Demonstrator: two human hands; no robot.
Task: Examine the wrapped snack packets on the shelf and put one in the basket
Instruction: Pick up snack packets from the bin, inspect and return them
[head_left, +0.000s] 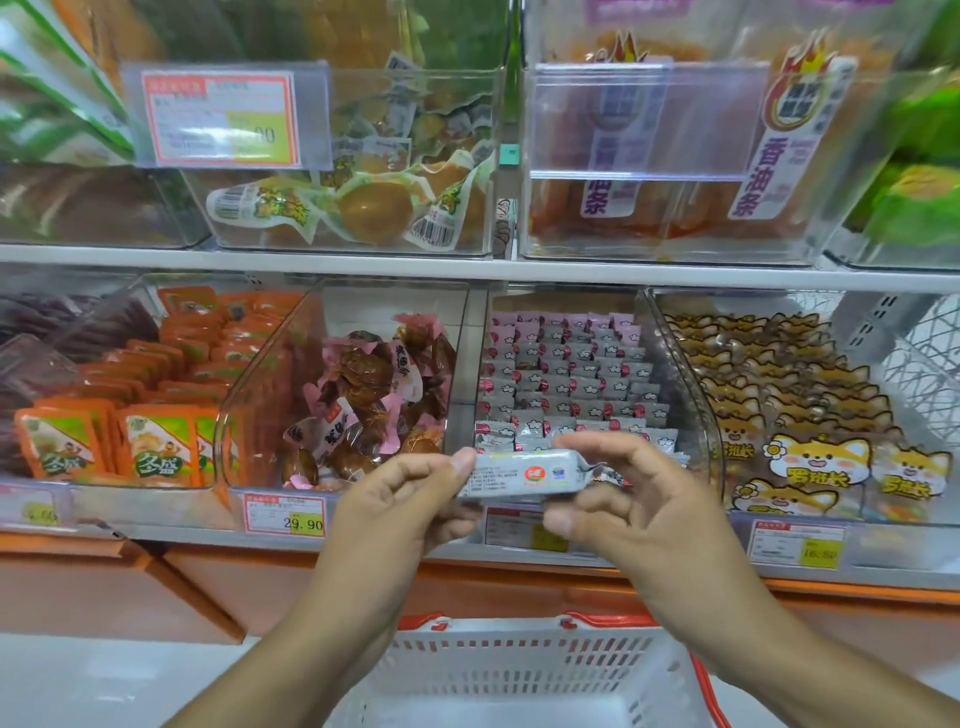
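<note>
Item: grey snack packet (524, 474), centre frame, pinched at left end by left hand (395, 499), at right end by right hand (628, 499). Basket (519, 670) bottom centre, directly below. Risk: slick wrapper slipping from light fingertip pinch, dropping outside basket.
</note>
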